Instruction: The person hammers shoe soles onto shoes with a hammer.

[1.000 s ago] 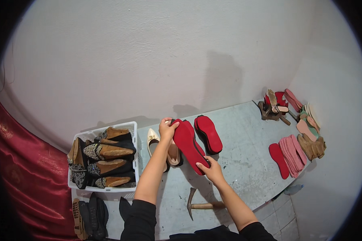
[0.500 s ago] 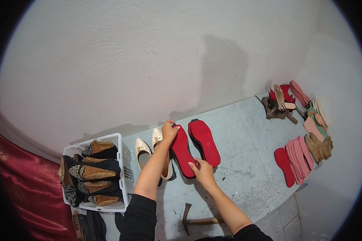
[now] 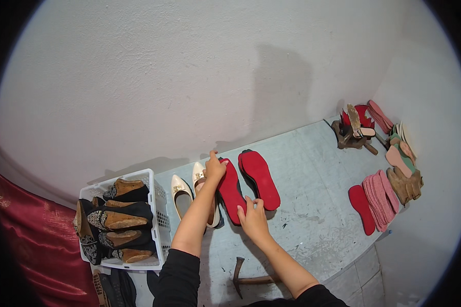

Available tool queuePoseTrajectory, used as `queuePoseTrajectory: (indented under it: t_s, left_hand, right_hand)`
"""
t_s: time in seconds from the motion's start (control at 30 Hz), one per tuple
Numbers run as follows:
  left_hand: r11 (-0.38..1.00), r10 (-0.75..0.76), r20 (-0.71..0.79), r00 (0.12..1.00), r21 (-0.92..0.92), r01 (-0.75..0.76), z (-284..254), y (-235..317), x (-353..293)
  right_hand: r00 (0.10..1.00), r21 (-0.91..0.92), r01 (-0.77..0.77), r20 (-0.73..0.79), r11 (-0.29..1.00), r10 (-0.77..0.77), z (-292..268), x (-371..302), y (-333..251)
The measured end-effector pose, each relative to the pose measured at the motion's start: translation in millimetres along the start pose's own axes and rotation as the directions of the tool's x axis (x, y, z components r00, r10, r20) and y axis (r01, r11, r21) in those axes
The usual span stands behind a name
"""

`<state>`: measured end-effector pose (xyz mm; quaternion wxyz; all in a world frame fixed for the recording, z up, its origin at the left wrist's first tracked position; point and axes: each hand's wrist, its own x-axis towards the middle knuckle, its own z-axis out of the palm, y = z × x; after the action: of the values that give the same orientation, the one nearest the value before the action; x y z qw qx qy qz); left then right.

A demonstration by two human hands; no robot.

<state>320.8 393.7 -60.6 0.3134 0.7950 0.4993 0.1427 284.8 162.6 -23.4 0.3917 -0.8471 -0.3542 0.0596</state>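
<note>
Stretching from 7 to 2 o'clock, a scuffed grey surface (image 3: 312, 184) runs along a plain whitish wall (image 3: 189, 77), with red cloth (image 3: 30, 240) at 8 o'clock. Near the middle lies a red insole (image 3: 231, 192), flat and long, pinched at its top end by the left hand (image 3: 215, 168) and at its lower end by the right hand (image 3: 252, 217). A second red insole (image 3: 260, 179) lies just beside it at 3 o'clock; cream pointed shoes (image 3: 181, 192) lie at 9 o'clock.
</note>
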Motion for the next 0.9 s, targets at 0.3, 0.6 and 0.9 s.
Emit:
queuePoseTrajectory:
  t_s: [0.3,0.6,0.9]
  left_hand:
    - [0.922,0.356,-0.035,0.934,0.175,-0.345,0,-12,-42]
    - [0.908,0.389,0.056,0.919,0.147,-0.393,-14,-13,-86]
    - [0.798,0.519,-0.184,0.835,-0.247,-0.550,-57,-28,-188]
  right_hand:
    - [0.980,-0.142,0.178,-0.062,0.974,-0.188,-7,-12,-7]
    - [0.970,-0.192,0.242,0.039,0.951,-0.239,0,-23,-2]
    - [0.967,0.027,0.256,-0.009,0.966,-0.256,-42,-96,22]
